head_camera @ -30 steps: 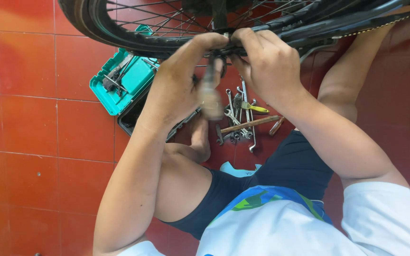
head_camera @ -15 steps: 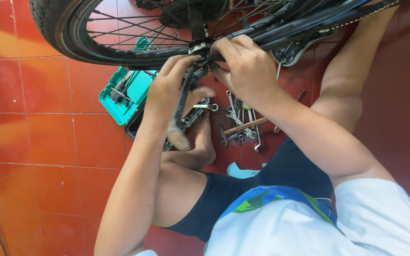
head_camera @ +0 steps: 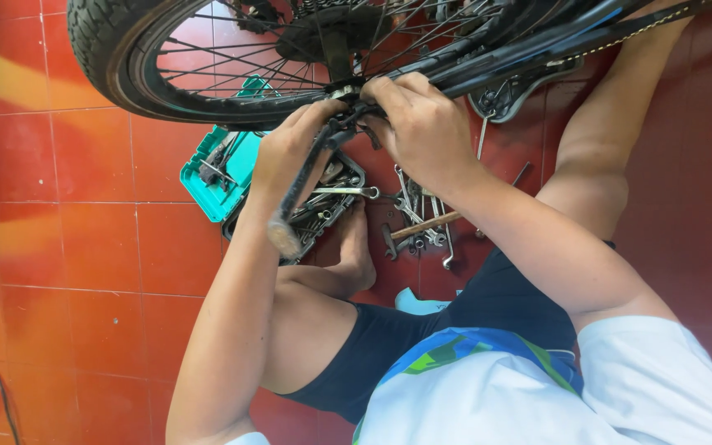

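Observation:
A bicycle wheel (head_camera: 125,66) with black tyre and spokes fills the top of the view, next to the black frame (head_camera: 537,41). My left hand (head_camera: 290,152) grips a long dark tool (head_camera: 302,185) whose head sits at the frame near the rim; its worn handle end points down toward me. My right hand (head_camera: 422,132) is closed on the frame part beside the tool's head. Both hands nearly touch.
A teal tool tray (head_camera: 216,177) and a dark tray of tools (head_camera: 323,210) lie on the red tiled floor (head_camera: 84,247). Loose wrenches (head_camera: 422,218) lie beside my bare foot (head_camera: 356,247). My knee (head_camera: 595,189) is raised at the right.
The view has shifted so the wheel sits lower and larger. My left hand has swung the tool's handle down and to the left; my right hand stays on the frame.

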